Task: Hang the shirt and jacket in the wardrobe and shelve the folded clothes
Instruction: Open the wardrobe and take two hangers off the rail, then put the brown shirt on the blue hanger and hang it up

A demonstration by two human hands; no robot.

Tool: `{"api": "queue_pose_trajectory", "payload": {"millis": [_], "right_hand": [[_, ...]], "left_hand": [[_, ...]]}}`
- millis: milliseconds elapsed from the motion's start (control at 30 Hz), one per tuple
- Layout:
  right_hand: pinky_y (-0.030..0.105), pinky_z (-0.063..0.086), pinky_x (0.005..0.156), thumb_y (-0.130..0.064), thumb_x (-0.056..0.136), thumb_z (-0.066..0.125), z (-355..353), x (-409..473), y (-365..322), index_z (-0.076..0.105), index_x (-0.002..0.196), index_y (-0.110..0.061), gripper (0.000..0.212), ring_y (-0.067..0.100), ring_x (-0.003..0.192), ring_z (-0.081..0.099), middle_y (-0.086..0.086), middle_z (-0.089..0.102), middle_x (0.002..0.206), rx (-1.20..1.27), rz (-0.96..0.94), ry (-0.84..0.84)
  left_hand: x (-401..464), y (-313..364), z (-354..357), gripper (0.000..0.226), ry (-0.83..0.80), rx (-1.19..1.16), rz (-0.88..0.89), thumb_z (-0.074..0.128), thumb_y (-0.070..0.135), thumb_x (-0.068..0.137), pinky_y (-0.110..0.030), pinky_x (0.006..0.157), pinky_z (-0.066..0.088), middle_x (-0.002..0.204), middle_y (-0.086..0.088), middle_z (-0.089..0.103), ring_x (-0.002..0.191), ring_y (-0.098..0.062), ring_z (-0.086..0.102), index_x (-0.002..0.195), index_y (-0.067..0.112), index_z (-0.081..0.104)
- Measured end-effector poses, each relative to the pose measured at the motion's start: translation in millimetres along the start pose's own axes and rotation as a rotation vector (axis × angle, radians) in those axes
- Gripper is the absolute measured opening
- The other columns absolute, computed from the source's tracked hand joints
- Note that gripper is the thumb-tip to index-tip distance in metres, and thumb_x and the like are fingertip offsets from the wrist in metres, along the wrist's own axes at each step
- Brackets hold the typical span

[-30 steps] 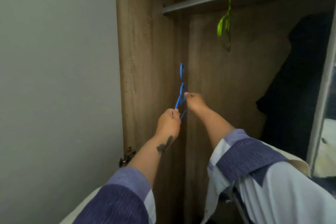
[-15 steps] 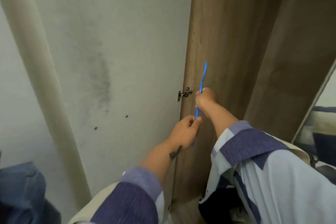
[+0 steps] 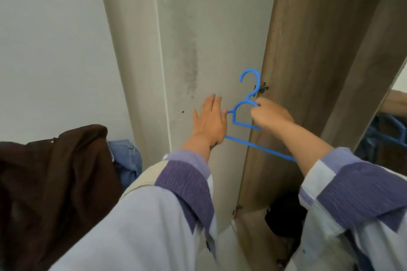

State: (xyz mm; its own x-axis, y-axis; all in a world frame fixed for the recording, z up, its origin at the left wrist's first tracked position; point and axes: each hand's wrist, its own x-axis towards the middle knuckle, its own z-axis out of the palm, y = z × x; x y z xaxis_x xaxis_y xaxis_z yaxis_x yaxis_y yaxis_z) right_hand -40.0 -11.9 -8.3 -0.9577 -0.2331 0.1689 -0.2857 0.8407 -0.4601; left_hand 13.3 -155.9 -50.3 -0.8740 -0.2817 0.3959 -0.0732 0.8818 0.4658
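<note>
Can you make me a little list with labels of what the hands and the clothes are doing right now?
Right hand: grips the blue plastic hanger near its neck
Left hand: fingers straight, in front of the hanger's left end
Hanger: bare, no clothes on it
Brown garment: heaped at lower left
Blue denim garment: behind the brown one
Wooden wardrobe side panel: right of the hands

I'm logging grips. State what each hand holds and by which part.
The right hand grips the blue hanger at its neck, just below the hook. The left hand is spread open beside the hanger's left shoulder, gripping nothing.
</note>
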Motion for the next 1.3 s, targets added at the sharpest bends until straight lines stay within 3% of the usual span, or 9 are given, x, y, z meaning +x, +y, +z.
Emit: {"api": "queue_pose_trajectory", "payload": {"millis": [100, 200, 333, 467, 733, 900, 1033, 1167, 1300], "right_hand": [[0.032, 0.033, 0.061, -0.046, 0.093, 0.034, 12, -32, -27, 0.042, 0.070, -0.014, 0.039, 0.030, 0.076, 0.051, 0.003, 0.053, 0.073, -0.014, -0.130, 0.099], [0.032, 0.031, 0.057, -0.058, 0.094, 0.031, 35, -57, -62, 0.039, 0.063, -0.016, 0.053, 0.025, 0.065, 0.048, 0.000, 0.047, 0.061, -0.001, -0.270, 0.120], [0.031, 0.036, 0.061, -0.063, 0.091, 0.030, 75, -80, -120, 0.042, 0.058, -0.018, 0.056, 0.027, 0.066, 0.051, -0.002, 0.048, 0.060, 0.049, -0.384, 0.128], [0.030, 0.034, 0.055, -0.064, 0.092, 0.027, 108, -102, -174, 0.044, 0.059, -0.020, 0.057, 0.022, 0.061, 0.051, -0.003, 0.051, 0.060, 0.083, -0.498, 0.091], [0.029, 0.032, 0.048, -0.068, 0.091, 0.023, 172, -113, -248, 0.042, 0.061, -0.019, 0.060, 0.020, 0.056, 0.051, -0.001, 0.051, 0.058, 0.165, -0.689, -0.026], [0.028, 0.033, 0.046, -0.067, 0.091, 0.023, 208, -92, -278, 0.042, 0.062, -0.019, 0.060, 0.018, 0.053, 0.049, -0.002, 0.051, 0.057, 0.173, -0.749, -0.072], [0.027, 0.029, 0.043, -0.066, 0.091, 0.025, 237, -71, -292, 0.038, 0.060, -0.018, 0.058, 0.014, 0.046, 0.040, -0.003, 0.044, 0.052, 0.184, -0.783, -0.084], [0.025, 0.027, 0.043, -0.066, 0.091, 0.027, 273, -46, -299, 0.033, 0.057, -0.021, 0.056, 0.012, 0.044, 0.036, -0.005, 0.039, 0.049, 0.200, -0.796, -0.119], [0.027, 0.030, 0.042, -0.066, 0.090, 0.029, 286, -43, -297, 0.033, 0.057, -0.022, 0.055, 0.012, 0.042, 0.037, -0.005, 0.039, 0.048, 0.207, -0.813, -0.106]], "left_hand": [[-28, -27, -30, 0.041, 0.016, 0.103, -0.014, 0.021, 0.030, 0.103, -0.046, 0.114, 0.014, 0.145, -0.004, 0.041, 0.136, -0.021, 0.033, 0.136, 0.018, 0.042], [-61, -55, -62, 0.037, 0.088, 0.217, -0.010, 0.022, 0.028, 0.103, -0.038, 0.087, 0.037, 0.109, -0.008, 0.063, 0.103, -0.031, 0.056, 0.101, 0.012, 0.055], [-106, -100, -103, 0.038, 0.187, 0.288, -0.083, 0.021, 0.031, 0.104, -0.036, 0.071, 0.036, 0.095, -0.010, 0.064, 0.087, -0.032, 0.058, 0.092, 0.012, 0.052], [-140, -141, -140, 0.033, 0.225, 0.439, -0.174, 0.024, 0.027, 0.104, -0.038, 0.076, 0.037, 0.100, -0.006, 0.063, 0.093, -0.029, 0.058, 0.096, 0.014, 0.054], [-171, -210, -178, 0.037, 0.332, 0.417, -0.431, 0.026, 0.033, 0.102, -0.035, 0.065, 0.042, 0.071, 0.004, 0.051, 0.068, -0.019, 0.053, 0.076, 0.017, 0.047], [-147, -249, -191, 0.035, 0.331, 0.329, -0.658, 0.030, 0.031, 0.100, -0.031, 0.064, 0.039, 0.080, -0.004, 0.060, 0.071, -0.021, 0.054, 0.075, 0.016, 0.049], [-113, -294, -198, 0.024, 0.343, 0.242, -0.812, 0.040, 0.022, 0.096, -0.034, 0.077, 0.045, 0.107, -0.012, 0.062, 0.097, -0.028, 0.058, 0.103, 0.007, 0.057], [-82, -337, -186, 0.044, 0.323, 0.218, -1.016, 0.046, 0.028, 0.096, -0.039, 0.101, 0.038, 0.135, -0.019, 0.044, 0.124, -0.034, 0.043, 0.129, 0.000, 0.042], [-79, -343, -172, 0.065, 0.386, 0.134, -1.149, 0.058, 0.034, 0.092, -0.039, 0.101, 0.038, 0.142, -0.020, 0.034, 0.128, -0.035, 0.040, 0.138, -0.001, 0.029]]}}
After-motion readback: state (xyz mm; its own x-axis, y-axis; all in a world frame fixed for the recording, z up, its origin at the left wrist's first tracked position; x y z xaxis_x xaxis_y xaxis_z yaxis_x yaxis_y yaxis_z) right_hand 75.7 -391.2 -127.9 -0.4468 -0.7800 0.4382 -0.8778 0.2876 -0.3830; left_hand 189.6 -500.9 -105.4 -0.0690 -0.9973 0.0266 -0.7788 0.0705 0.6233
